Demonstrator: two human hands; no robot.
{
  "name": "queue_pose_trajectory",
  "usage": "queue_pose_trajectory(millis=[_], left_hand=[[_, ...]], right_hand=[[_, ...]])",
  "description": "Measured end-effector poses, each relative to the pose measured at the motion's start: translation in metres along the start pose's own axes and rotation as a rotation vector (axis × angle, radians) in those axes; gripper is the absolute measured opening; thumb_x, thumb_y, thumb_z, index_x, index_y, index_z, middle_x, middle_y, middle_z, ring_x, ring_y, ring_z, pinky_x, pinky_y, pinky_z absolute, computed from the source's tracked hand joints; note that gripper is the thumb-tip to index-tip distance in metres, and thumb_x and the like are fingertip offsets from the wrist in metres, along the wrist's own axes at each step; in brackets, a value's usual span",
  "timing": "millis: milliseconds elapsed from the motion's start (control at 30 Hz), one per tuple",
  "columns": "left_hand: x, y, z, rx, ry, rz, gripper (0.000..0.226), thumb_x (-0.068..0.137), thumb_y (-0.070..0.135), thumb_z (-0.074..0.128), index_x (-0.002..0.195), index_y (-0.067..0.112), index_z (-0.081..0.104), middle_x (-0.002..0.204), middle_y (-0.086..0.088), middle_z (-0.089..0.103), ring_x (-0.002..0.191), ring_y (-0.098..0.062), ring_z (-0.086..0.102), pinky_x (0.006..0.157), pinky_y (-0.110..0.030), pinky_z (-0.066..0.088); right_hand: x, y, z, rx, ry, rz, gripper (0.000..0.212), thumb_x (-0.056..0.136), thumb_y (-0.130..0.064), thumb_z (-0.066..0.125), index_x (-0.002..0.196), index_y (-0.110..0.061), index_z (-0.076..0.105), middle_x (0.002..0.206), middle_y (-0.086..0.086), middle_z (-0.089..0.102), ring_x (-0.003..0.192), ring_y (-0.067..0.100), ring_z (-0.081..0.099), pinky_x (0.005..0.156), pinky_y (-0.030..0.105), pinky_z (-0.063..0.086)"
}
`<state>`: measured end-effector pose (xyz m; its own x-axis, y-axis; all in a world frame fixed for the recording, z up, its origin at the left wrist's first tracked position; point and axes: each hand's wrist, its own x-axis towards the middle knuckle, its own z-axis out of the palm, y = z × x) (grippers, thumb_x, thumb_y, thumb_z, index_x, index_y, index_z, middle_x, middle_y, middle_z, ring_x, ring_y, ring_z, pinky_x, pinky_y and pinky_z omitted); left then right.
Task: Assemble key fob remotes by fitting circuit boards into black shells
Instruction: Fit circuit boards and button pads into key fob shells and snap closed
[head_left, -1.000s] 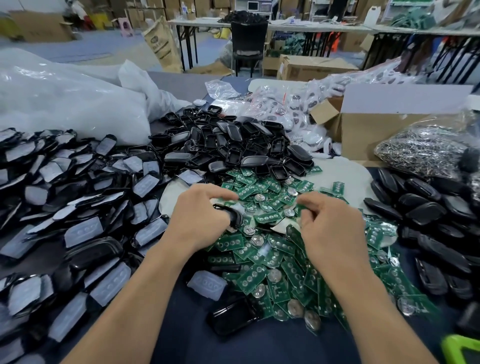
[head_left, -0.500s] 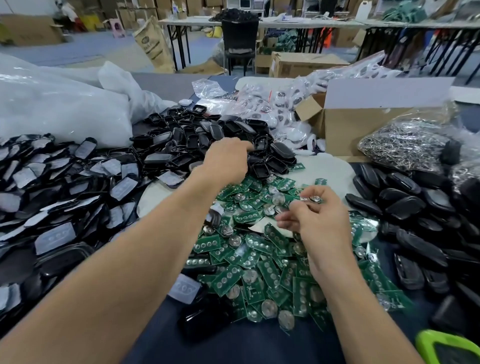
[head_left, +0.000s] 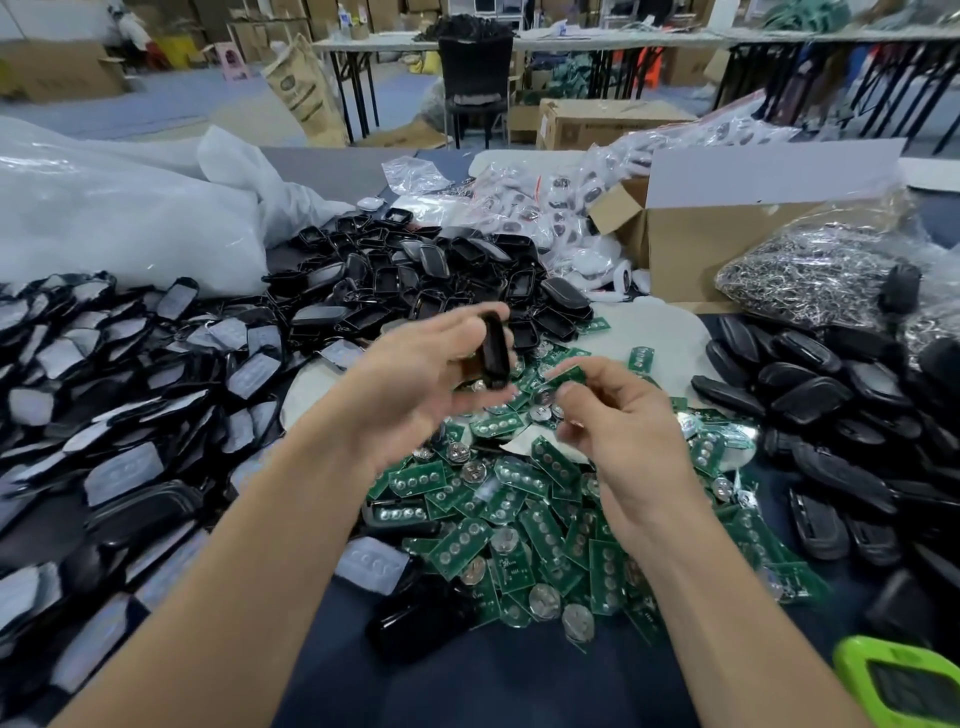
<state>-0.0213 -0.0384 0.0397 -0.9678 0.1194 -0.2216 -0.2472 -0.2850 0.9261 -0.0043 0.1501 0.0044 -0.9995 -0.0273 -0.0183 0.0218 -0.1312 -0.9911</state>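
Gripping black shell (head_left: 492, 354) in left hand (head_left: 410, 397) fingers, right hand (head_left: 626, 434) fingers pinching green circuit board (head_left: 568, 375)

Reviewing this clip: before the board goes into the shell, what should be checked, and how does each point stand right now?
1. Left hand holds a shell: ok.
2. Right hand pinches a board at its fingertips: ok.
3. Shell and board are apart, with room to line them up: ok.
4. Shell's open side faces the board: cannot tell, as the shell is blurred and seen edge-on.
5. Shell is empty inside: cannot tell.
6. Only one board is pinched: cannot tell, since the fingers cover most of it.
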Motion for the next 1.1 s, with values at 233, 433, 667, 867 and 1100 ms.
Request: queue_pose_trajectory(millis=[233, 433, 667, 867, 1100], left_hand=[[-0.027, -0.032, -0.015, -0.128, -0.152, -0.03, 0.038, 0.093, 0.016, 0.058, 0.127, 0.016, 0.075, 0.137, -0.022, 0.066, 0.122, -0.03, 0.069, 0.083, -0.04, 0.063], [-0.019, -0.035, -0.015, -0.175, -0.187, -0.022, 0.038, 0.092, 0.015, 0.059, 0.127, 0.017, 0.076, 0.137, -0.015, 0.068, 0.116, -0.025, 0.071, 0.083, -0.039, 0.063], [-0.013, -0.037, -0.019, -0.192, -0.224, -0.033, 0.039, 0.097, 0.016, 0.055, 0.132, 0.014, 0.071, 0.135, -0.017, 0.069, 0.119, -0.033, 0.07, 0.088, -0.041, 0.063], [-0.011, -0.037, -0.025, -0.252, -0.215, -0.051, 0.034, 0.098, 0.021, 0.054, 0.12, 0.011, 0.078, 0.118, -0.014, 0.075, 0.102, -0.02, 0.074, 0.075, -0.033, 0.063], [-0.009, -0.037, -0.027, -0.264, -0.24, -0.078, 0.035, 0.103, 0.02, 0.048, 0.123, 0.011, 0.076, 0.119, -0.015, 0.074, 0.1, -0.02, 0.073, 0.075, -0.033, 0.063]], right_hand=[[-0.009, -0.002, 0.013, 0.204, -0.069, 0.063, 0.03, 0.097, 0.003, 0.063, 0.081, -0.017, 0.08, 0.073, 0.009, 0.068, 0.065, 0.014, 0.063, 0.056, 0.025, 0.054], [-0.006, -0.001, 0.004, 0.238, -0.06, 0.119, 0.028, 0.095, 0.007, 0.058, 0.087, -0.011, 0.078, 0.077, 0.01, 0.067, 0.067, 0.015, 0.062, 0.056, 0.024, 0.052], [-0.004, 0.01, 0.007, -0.037, -0.03, -0.038, 0.03, 0.085, 0.01, 0.066, 0.084, -0.02, 0.068, 0.08, 0.028, 0.072, 0.052, 0.019, 0.051, 0.054, 0.027, 0.048], [-0.005, 0.007, 0.009, 0.102, -0.041, -0.009, 0.039, 0.089, 0.011, 0.065, 0.073, -0.022, 0.078, 0.07, 0.004, 0.059, 0.061, 0.012, 0.047, 0.059, 0.021, 0.043], [-0.006, 0.004, 0.014, 0.199, -0.04, 0.084, 0.03, 0.103, 0.001, 0.056, 0.082, -0.015, 0.07, 0.088, 0.009, 0.068, 0.071, 0.013, 0.065, 0.06, 0.025, 0.057]])
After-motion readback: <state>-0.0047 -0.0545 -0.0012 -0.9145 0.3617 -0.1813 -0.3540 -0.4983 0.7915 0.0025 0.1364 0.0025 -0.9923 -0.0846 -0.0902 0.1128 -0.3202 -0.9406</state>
